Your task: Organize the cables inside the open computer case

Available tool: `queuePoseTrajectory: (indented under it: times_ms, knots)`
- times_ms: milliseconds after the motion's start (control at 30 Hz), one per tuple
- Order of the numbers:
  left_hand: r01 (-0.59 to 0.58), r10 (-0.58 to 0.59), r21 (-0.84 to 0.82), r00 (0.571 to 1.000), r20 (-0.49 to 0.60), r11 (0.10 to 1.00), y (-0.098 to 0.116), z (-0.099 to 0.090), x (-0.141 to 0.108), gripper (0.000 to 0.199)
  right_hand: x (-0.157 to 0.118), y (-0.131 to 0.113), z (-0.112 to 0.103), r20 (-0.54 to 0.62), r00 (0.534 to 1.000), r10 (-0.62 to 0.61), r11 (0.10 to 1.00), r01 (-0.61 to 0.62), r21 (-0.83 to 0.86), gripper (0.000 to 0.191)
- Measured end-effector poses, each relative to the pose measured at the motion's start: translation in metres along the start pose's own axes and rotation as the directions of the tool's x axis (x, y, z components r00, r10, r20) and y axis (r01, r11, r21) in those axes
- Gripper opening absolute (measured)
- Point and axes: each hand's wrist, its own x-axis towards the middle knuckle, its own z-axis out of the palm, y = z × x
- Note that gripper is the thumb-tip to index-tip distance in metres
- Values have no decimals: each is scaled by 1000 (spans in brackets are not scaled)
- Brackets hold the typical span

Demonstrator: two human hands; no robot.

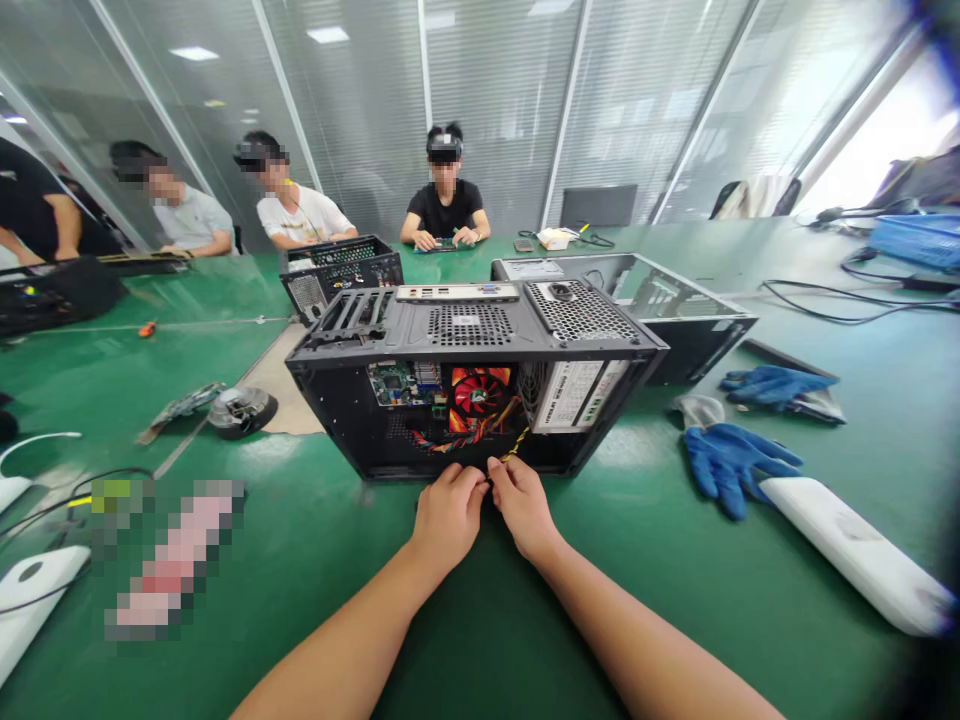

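Observation:
A black computer case (409, 325) stands in front of me with its open side facing me. Inside are a green motherboard (405, 383), a red cooling fan (480, 392), a power supply (581, 396) with a white label, and a bundle of coloured wires (457, 437). A yellow-and-black cable (517, 443) runs out from the case to my fingers. My left hand (450, 512) and my right hand (526, 510) are closed in pinches close together at the case's near lower edge, both on this cable. Its end is hidden by my fingers.
Behind stand another open case (690, 330) and a smaller black case (341, 262). Blue gloves (731, 460) and a white elongated device (855, 550) lie right. Left are a round metal-and-black part (241, 410) and an orange item (147, 328). Several people sit across the green table (300, 570).

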Motion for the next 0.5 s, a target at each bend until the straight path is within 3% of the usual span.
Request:
queuePoseTrajectory:
  times_ms: [500]
  knots:
    - [6,-6,-57,1000,2,998,-1,-2,0,13,1,0,2,-23,999,-43,995,41,-89,40]
